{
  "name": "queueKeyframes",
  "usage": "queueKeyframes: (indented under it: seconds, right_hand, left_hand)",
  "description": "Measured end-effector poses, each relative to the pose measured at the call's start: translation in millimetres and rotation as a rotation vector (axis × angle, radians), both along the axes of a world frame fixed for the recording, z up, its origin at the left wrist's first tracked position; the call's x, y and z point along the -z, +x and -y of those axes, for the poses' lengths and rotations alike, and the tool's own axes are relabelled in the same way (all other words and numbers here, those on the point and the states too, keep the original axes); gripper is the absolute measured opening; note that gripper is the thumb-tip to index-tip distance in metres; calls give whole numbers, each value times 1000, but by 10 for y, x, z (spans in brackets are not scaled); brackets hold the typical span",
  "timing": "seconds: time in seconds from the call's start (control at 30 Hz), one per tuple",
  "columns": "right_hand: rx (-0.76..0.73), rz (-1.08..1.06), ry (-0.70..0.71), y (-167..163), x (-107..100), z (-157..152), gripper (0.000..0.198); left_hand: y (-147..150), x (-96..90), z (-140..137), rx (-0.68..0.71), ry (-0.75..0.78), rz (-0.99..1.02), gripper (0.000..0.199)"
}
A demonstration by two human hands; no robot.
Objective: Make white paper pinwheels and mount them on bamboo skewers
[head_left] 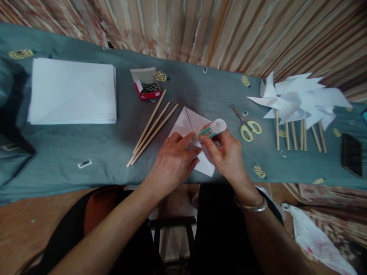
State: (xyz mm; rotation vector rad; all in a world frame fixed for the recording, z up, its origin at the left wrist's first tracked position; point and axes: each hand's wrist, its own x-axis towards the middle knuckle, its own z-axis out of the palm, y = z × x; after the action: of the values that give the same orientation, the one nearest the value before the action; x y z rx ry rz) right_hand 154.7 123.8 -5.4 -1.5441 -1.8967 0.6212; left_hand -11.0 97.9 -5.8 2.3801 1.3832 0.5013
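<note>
In my right hand (229, 152) is a glue stick (211, 129) with a green and white label, tilted, its working end low over the paper. My left hand (176, 156) bears on a white square of paper (205, 162) with its fingers bent around a folded-in part. The fingertips of both hands almost meet at the middle of the paper. Crease lines run across the square, and part of it is hidden under the hands. Right of my right hand lie scissors (245, 124) with yellow-green handles.
Three wooden sticks (151, 131) lie left of the paper, below an open red box of small metal pieces (149, 89). A stack of white paper (73, 91) is at far left. Several paper pinwheels (289, 103) on sticks and a dark phone (351, 154) lie at right.
</note>
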Motion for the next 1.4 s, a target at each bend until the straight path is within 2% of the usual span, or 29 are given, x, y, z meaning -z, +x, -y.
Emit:
queueKeyframes:
  seconds: [0.33,0.5,0.6,0.77,0.87,0.93,1.07,1.13,1.27,1.4]
  right_hand:
    - [-23,0,13,-7,28,1,26]
    - [-21,-39,-29,-17,32,8,26]
    - [-6,-241,-130,-19,46,13,26]
    - [113,-819,-305,77,-4,-38,21]
    - [207,-1069,-361,182,-103,-74,19]
    - [235,-1181,-398,232,-167,-67,18]
    - [187,-1244,-471,219,-225,33,16]
    - [133,-1250,-518,165,-222,98,18]
    - [48,-1257,-595,43,-214,186,23]
    - [29,-1250,-607,-22,-233,212,22]
  left_hand:
    - [3,-5,-1,7,-3,-20,28]
    - [6,11,1,9,29,-11,28]
    - [2,20,-2,10,27,13,27]
    - [-27,55,0,10,30,83,22]
    - [-60,69,8,-3,20,255,25]
    - [-80,69,14,-58,-39,428,36]
    - [-88,79,27,-230,-258,725,63]
    - [-75,93,32,-240,-308,810,69]
    - [-57,90,44,-211,-309,837,70]
    - [-64,34,68,-191,-259,762,69]
